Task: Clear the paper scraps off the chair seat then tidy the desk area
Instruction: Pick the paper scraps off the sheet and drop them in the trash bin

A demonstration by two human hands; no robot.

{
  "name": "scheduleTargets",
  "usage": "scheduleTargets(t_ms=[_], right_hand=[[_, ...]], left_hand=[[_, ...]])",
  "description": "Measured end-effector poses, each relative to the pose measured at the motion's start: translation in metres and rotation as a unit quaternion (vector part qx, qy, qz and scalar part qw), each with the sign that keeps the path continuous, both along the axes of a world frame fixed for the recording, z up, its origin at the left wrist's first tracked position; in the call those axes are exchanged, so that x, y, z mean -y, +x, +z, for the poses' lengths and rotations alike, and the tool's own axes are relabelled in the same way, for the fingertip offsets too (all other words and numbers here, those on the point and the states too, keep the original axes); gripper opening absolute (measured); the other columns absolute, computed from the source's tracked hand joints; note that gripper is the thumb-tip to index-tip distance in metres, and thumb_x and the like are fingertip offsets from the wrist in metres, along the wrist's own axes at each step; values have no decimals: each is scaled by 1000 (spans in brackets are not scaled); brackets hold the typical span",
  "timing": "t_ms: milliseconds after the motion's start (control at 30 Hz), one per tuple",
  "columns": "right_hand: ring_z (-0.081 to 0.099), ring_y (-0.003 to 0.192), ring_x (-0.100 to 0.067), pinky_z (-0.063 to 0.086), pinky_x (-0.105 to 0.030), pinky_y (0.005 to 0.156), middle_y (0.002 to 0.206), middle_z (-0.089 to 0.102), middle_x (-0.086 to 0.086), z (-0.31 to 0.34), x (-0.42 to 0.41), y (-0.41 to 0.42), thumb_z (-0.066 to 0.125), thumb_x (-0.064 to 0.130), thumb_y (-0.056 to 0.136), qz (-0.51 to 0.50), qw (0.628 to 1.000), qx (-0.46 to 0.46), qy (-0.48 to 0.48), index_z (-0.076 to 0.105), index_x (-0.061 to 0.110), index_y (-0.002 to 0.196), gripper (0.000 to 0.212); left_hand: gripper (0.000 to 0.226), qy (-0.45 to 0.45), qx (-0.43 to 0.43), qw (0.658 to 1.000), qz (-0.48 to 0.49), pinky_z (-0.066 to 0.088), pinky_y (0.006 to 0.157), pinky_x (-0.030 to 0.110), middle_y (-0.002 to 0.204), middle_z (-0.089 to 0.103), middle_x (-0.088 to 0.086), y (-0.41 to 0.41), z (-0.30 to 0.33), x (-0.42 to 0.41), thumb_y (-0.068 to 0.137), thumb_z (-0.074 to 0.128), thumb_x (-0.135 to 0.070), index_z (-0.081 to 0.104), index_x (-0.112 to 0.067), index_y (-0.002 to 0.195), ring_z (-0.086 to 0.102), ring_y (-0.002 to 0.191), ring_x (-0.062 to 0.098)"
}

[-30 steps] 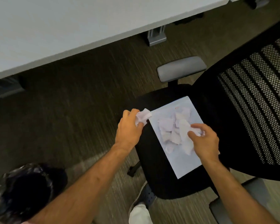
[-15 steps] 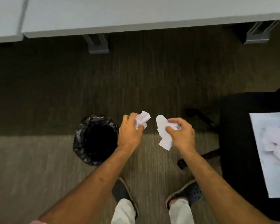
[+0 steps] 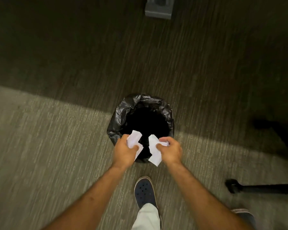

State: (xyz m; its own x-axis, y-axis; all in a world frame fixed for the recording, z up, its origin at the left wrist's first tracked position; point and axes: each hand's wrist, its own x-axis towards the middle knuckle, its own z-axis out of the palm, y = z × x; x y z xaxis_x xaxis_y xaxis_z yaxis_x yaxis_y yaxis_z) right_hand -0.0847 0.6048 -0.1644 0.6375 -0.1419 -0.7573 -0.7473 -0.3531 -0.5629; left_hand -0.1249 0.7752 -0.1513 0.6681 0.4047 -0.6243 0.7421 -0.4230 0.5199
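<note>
Both hands hover over the black-lined waste bin (image 3: 140, 113), poised to drop; left hand (image 3: 124, 151) fingers clench crumpled paper scraps (image 3: 134, 138); right hand (image 3: 169, 151) fingers pinch a paper scrap (image 3: 154, 151).

A round bin lined with a crinkled black plastic bag (image 3: 119, 117) is seen at the centre of the frame on striped grey carpet (image 3: 40, 146). Crumpled white paper scraps (image 3: 133, 138) are gripped in the left hand (image 3: 125, 151), and a creased white paper piece (image 3: 154, 152) in the right hand (image 3: 170, 150), both held over the bin's near rim. A dark perforated clog (image 3: 144, 190) is visible below.
</note>
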Motion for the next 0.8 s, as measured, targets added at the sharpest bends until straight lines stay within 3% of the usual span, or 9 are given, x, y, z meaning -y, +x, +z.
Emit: scheduleTargets(t_ms=[100,200,300,433,533,800], right_hand=[[63,93,-21,48,-25,68,107,67,-4,-31,-11,-2,79,24,78,-39,999,10,0,69,26,95,21],[61,103,-18,54,-39,89,120,57,2,-48,-14,-3,76,38,82,-35,999,3,32,60,26,126,49],[59,102,-10,57,-45,94,139,45,2,-48,-10,-6,70,38,89,-54,994,-11,95,41,30,147,66],[58,121,-20,51,-48,102,148,47,-2,-22,11,-6,68,29,92,-63,994,6,85,40,28,147,62],[58,122,-19,49,-45,105,140,55,-1,16,44,-3,71,27,90,-71,993,37,81,46,27,143,59],[58,109,-14,50,-39,99,120,59,9,133,220,16,76,34,85,-97,990,101,-2,50,29,140,62]], left_hand=[[33,-27,-6,999,33,42,62,16,107,59,0,0,-32,-3,85,73,-19,55,-29,111,60,97,21],[63,-72,-33,996,45,49,85,34,135,46,4,7,-53,2,83,77,-24,46,-26,138,54,115,25],[84,-84,-42,994,53,44,101,38,150,34,4,12,-55,9,82,79,-27,31,-23,151,44,133,26],[80,-56,-26,998,12,40,103,34,149,36,1,12,-27,22,83,76,-24,33,-24,151,42,135,23],[75,-57,0,998,-32,39,99,29,146,38,-3,22,13,49,85,75,-22,36,-25,149,44,130,16],[75,-49,45,986,-155,41,108,43,151,40,8,95,123,196,86,74,-23,37,-19,151,47,132,26]])
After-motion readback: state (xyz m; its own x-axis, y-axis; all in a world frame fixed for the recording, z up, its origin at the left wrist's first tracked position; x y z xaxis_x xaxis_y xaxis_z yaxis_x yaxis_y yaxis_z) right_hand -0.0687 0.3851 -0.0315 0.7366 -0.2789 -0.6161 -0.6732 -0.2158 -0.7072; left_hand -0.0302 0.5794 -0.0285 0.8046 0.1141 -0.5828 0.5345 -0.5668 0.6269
